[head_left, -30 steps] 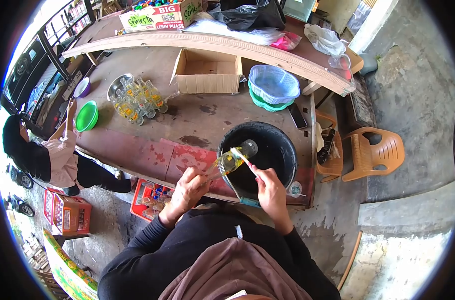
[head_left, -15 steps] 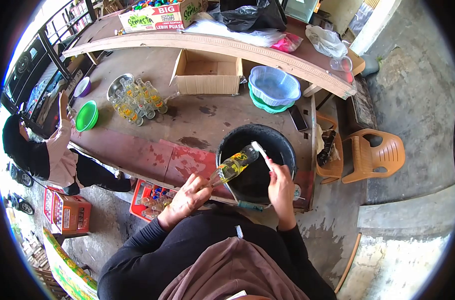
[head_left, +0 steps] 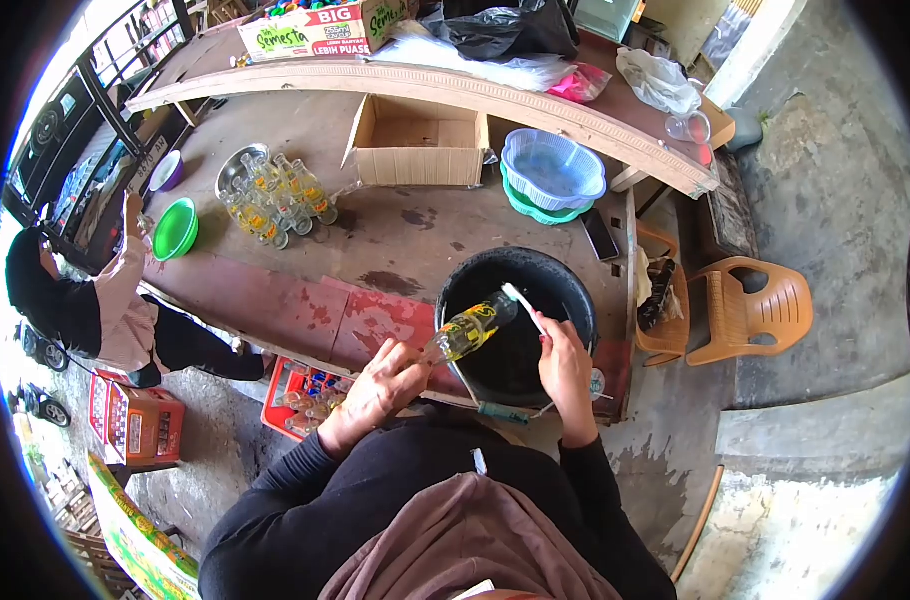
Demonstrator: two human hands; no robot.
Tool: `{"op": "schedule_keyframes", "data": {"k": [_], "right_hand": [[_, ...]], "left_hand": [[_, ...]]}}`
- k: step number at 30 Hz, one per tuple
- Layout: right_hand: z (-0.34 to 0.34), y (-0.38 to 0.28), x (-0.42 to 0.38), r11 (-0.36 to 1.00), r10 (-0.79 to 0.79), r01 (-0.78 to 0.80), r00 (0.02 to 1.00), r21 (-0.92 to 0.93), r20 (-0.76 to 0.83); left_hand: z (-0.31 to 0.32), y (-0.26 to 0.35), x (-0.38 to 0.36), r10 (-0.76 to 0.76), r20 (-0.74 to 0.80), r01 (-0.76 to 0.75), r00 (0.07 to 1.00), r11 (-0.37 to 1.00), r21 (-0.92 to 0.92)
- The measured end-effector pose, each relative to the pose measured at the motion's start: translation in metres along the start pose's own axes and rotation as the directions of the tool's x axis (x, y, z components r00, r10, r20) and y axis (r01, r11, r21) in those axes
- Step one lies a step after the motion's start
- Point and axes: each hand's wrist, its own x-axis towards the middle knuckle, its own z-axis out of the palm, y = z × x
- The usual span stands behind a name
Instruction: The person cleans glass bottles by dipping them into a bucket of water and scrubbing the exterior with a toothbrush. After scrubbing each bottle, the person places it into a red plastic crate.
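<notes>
My left hand is closed round the neck of a clear glass bottle with yellow lettering. The bottle is tilted over a black bucket, its base pointing up and to the right. In my right hand is a slim white brush that looks like a toothbrush. Its head is at the base of the bottle; whether the bristles press on the glass is hard to tell. The bucket's inside is dark, so its contents cannot be made out.
Several similar bottles stand grouped by a metal bowl. A green basin, cardboard box, blue basket and phone are on the table. A red crate holds bottles below. Another person stands left.
The brush has shifted slightly at the bottle's base, and my right hand has lowered a little. Both hands keep their hold; the whole view has moved slightly.
</notes>
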Motion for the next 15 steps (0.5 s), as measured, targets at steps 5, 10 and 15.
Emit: {"op": "schedule_keyframes", "data": {"k": [5, 10, 15], "right_hand": [[0.004, -0.013, -0.010, 0.987, -0.090, 0.081, 0.994, 0.141, 0.056], [0.023, 0.028, 0.004, 0.956, 0.162, -0.118, 0.976, -0.268, 0.147], [0.004, -0.021, -0.014, 0.996, -0.025, 0.029, 0.998, 0.087, -0.051]], "left_hand": [[0.011, -0.007, 0.001, -0.043, -0.078, 0.044, 0.996, 0.999, 0.006], [0.014, -0.008, 0.009, -0.410, -0.163, 0.392, 0.897, 0.910, -0.135], [0.013, -0.014, 0.014, -0.523, -0.213, 0.506, 0.825, 0.852, -0.132]]}}
